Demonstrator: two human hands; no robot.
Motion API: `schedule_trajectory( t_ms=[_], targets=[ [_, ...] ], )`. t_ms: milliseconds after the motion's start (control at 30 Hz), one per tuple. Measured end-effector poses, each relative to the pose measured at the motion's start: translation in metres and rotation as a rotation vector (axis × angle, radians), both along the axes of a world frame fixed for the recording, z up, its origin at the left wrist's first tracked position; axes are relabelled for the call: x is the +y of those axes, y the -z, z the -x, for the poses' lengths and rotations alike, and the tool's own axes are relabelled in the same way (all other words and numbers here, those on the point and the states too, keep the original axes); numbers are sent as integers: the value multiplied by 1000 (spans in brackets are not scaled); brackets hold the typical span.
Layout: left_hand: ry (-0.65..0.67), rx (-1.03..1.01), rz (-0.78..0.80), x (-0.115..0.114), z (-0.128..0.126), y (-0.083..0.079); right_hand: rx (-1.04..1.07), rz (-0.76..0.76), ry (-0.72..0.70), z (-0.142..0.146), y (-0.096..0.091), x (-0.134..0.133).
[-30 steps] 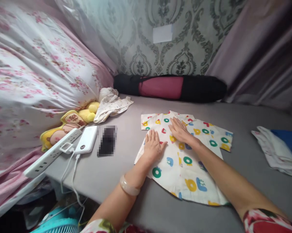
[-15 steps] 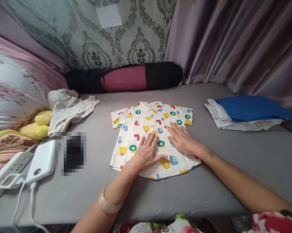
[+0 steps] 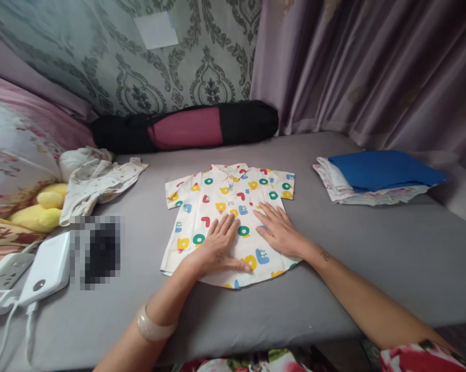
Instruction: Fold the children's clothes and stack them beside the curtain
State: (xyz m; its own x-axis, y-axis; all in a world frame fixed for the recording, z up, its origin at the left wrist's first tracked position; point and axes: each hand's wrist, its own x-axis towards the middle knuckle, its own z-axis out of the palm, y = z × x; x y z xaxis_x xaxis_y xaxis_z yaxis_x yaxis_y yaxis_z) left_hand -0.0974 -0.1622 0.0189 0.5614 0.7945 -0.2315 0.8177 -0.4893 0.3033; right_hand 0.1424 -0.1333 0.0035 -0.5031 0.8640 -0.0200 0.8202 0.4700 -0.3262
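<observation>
A small white short-sleeved shirt [image 3: 194,206] with colourful letter prints lies spread flat, its collar pointing away from me and its hem toward me. My left hand [image 3: 219,245] rests palm down on the lower middle of the shirt, thumb stretched to the right. On the shirt's right side lies my right hand [image 3: 279,232], flat with fingers extended up and left. Neither hand grips the cloth. Parts of the print are hidden under both palms.
On the grey bed sheet [image 3: 353,248], folded clothes with a blue piece [image 3: 384,170] on top lie at right. A black and pink long bag [image 3: 186,127] lines the back. At left are a crumpled printed garment [image 3: 97,181], yellow plush [image 3: 39,209], white power bank [image 3: 45,268] and power strip [image 3: 4,274].
The view has shifted slightly, so everything appears further left. My right hand has slid a little down the shirt toward the hem; my left hand stays on nearly the same spot.
</observation>
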Motion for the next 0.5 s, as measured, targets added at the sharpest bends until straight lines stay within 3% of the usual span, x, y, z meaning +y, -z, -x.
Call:
schedule_trajectory(
  t_ms=[133, 267, 367, 500],
  targets=[
    [8, 30, -6, 13, 0, -15, 159, 6, 8, -11, -1, 5],
    [-62, -27, -77, 41, -9, -29, 301, -123, 204, -22, -4, 11],
    [-167, -104, -91, 68, -25, -32, 219, -234, 386, -29, -6, 14],
    [-167, -172, -87, 102, -57, -31, 55, -209, 519, -37, -7, 16]
  ],
)
